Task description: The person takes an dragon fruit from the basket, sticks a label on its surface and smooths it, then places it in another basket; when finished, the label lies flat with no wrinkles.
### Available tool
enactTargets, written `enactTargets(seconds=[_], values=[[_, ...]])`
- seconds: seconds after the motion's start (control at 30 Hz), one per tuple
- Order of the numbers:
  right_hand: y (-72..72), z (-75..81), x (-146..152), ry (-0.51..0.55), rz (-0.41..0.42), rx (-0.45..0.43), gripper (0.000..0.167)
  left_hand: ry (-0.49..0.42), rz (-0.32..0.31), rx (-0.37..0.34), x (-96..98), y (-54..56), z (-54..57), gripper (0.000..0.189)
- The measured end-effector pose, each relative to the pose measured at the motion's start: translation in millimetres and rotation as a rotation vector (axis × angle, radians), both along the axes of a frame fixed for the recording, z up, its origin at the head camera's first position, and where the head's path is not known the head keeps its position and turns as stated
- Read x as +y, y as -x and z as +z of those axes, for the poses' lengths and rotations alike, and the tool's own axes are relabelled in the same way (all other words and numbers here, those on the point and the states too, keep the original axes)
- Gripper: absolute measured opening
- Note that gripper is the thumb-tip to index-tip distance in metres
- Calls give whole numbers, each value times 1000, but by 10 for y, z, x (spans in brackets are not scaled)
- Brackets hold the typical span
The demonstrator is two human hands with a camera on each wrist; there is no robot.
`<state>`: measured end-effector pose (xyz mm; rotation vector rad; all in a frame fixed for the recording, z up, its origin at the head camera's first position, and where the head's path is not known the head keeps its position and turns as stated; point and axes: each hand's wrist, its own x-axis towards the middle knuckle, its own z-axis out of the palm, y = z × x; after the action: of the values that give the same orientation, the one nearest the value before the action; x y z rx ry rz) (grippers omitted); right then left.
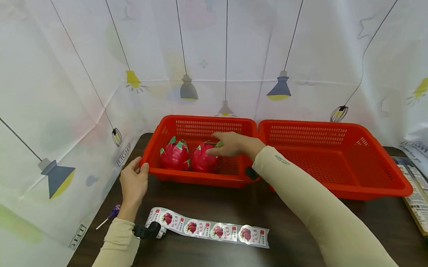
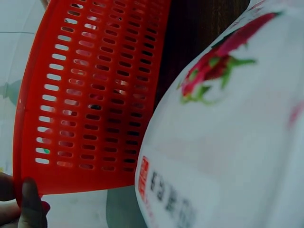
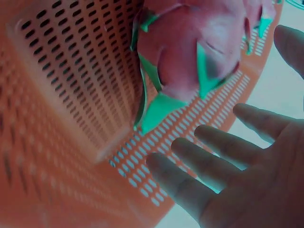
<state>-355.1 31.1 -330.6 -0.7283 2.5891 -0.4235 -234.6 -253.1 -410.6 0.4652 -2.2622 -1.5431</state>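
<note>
Our L hand (image 1: 134, 183) pinches the red basket (image 1: 198, 178) by its rim; our R hand (image 1: 232, 144), fingers spread & empty, hovers by the R-side dragon fruit (image 1: 203, 158) inside (prob. light, firm, smooth). We'd cup its body, not the tips.

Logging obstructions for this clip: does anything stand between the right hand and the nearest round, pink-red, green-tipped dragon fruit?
Nothing visible does. The right hand is over the red perforated plastic basket, beside the dragon fruit; the right wrist view shows only basket wall behind the gap.
</note>
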Motion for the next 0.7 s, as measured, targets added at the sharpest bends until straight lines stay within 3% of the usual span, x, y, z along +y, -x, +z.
enactTargets(seconds=[0.33,0.53,0.7], values=[[161,-121,-245,-25,-23,-42,86,1,-5,3,8,4,17,47],[224,-155,-358,-31,-59,-132,91,1,3,2,31,12,34,46],[241,-228,-449,-60,-79,-156,92,-2,10,-10,21,4,4,46]])
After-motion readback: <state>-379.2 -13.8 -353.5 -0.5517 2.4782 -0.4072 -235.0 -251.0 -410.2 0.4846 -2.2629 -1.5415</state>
